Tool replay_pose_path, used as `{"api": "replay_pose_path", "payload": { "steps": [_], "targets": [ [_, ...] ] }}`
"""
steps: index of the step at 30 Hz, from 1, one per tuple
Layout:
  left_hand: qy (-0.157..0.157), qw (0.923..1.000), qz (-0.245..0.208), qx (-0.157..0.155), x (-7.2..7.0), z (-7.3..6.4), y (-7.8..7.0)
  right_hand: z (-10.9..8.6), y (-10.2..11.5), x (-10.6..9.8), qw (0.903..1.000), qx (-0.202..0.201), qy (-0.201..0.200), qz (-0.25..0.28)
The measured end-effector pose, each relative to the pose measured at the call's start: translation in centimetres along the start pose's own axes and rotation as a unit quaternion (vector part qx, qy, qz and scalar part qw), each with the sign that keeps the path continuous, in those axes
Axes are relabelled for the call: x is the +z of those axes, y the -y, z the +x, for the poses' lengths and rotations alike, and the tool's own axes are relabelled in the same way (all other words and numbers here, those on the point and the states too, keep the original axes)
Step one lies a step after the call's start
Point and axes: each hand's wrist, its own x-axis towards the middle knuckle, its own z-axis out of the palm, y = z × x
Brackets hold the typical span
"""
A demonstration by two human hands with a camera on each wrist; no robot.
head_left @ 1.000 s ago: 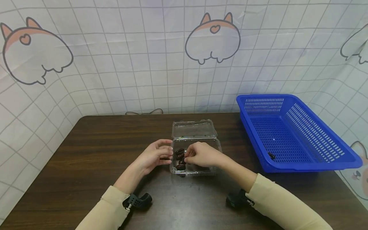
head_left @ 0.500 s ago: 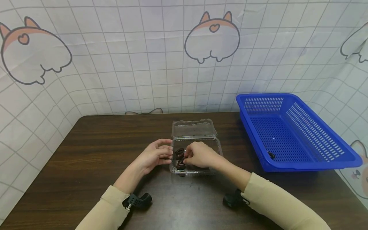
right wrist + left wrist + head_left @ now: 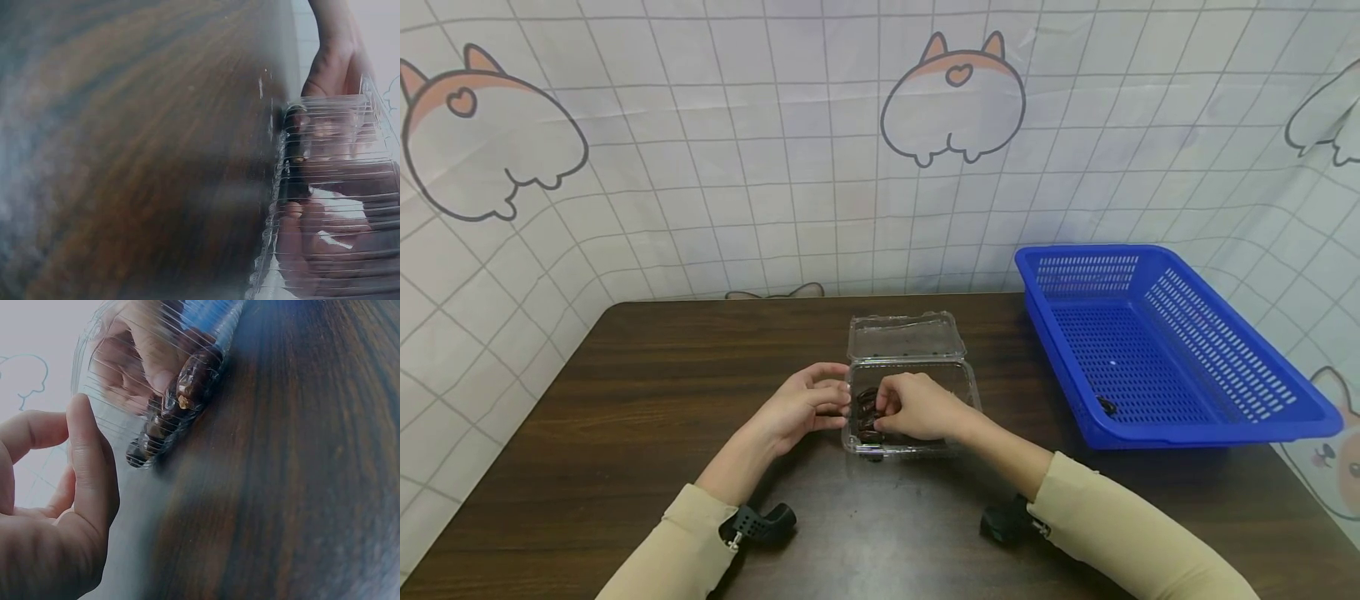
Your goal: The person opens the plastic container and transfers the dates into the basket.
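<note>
A clear plastic clamshell box (image 3: 913, 452) sits on the table with its lid (image 3: 907, 337) laid back. Several glossy dark-brown dates (image 3: 867, 402) lie in a row along its left side; the left wrist view shows these wrinkled dates (image 3: 194, 378) through the clear wall. My right hand (image 3: 921, 408) reaches into the box, its thumb and index finger pinching a date in that row; the fingers partly hide it. At the box's left wall, my left hand (image 3: 805, 404) rests its loosely spread fingertips. The right wrist view catches the right hand (image 3: 331, 244) through the ribbed plastic.
To the right stands a blue perforated basket (image 3: 1217, 433), with a small dark item (image 3: 1107, 406) in its near left corner. The dark wooden table (image 3: 647, 417) ends at a white gridded cloth (image 3: 790, 167) behind. Each wrist wears a black strap.
My right hand has shifted slightly left inside the box, bringing its fingertips closer over the dates. The left hand, box and basket hold their places.
</note>
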Motion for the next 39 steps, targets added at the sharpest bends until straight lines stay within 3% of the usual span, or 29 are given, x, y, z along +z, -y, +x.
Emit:
{"api": "replay_pose_path", "payload": {
  "steps": [23,39],
  "targets": [
    [0.002,1.0,-0.003,0.0,-0.1,0.4,0.3,-0.2,0.0,-0.1,0.9987,-0.04,-0.008,0.032],
    [0.005,1.0,0.001,0.0,-0.1,0.4,0.1,-1.4,0.3,-2.0,0.9961,-0.069,-0.025,0.049]
  ]
}}
